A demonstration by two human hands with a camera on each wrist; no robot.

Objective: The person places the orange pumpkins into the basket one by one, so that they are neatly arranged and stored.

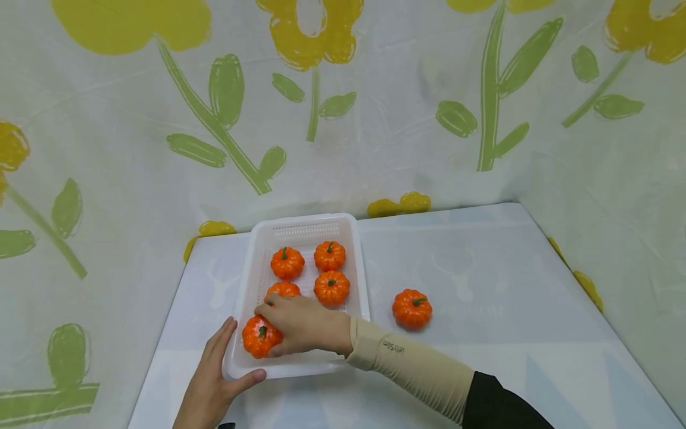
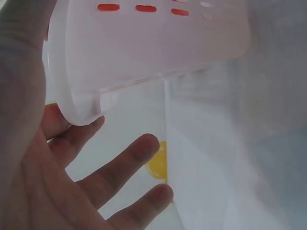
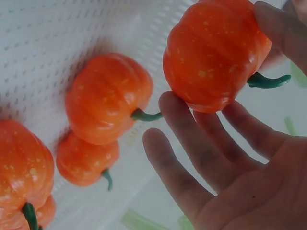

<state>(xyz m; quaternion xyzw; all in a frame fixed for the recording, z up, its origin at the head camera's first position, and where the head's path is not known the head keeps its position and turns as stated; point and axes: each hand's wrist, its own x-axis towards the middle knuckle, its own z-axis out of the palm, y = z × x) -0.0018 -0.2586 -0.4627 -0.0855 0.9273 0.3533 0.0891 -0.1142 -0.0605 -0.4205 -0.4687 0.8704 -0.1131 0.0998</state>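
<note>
Near the front left corner of a white plastic basket [image 1: 351,229], my right hand [image 1: 305,325] grips a small orange pumpkin [image 1: 262,336] with a green stem. The right wrist view shows this pumpkin [image 3: 216,52] between the thumb and the fingers. Several like it stand in the basket, among them a pumpkin [image 1: 287,263] at the back left and a pumpkin [image 1: 331,288] at the right; one pumpkin [image 1: 284,289] is partly hidden by my right hand. My left hand [image 1: 211,375] touches the basket's front left corner, its fingers mostly straight and spread.
One more pumpkin [image 1: 411,309] sits on the white table [image 1: 455,256], right of the basket. Behind the table hangs a pale curtain [image 1: 396,137] with yellow flowers and green leaves. The right sleeve [image 1: 418,369] reaches across the table's front.
</note>
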